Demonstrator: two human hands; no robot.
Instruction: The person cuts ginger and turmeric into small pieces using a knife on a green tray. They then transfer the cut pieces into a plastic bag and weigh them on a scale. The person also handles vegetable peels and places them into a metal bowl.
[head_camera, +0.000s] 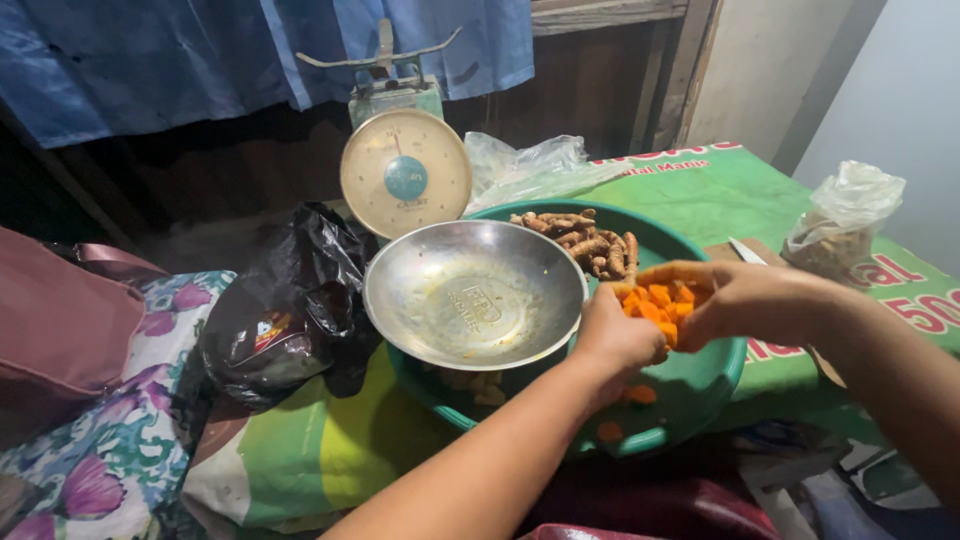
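My left hand (612, 340) and my right hand (745, 300) are cupped together over a green plastic basin (700, 385), holding a heap of orange cut turmeric pieces (660, 303) between them. A few orange pieces (640, 395) lie lower in the basin under my hands. Whole brown turmeric roots (585, 240) are piled at the basin's far side. A shiny metal bowl (474, 293) rests tilted on the basin's left rim, just left of my left hand, holding nothing but smears.
A dial kitchen scale (405, 170) stands behind the bowl. A black plastic bag (290, 310) lies to the left on flowered cloth. Clear plastic bags (530, 165) sit behind the basin, another (840, 225) at far right. A knife (745, 252) lies near the green mat.
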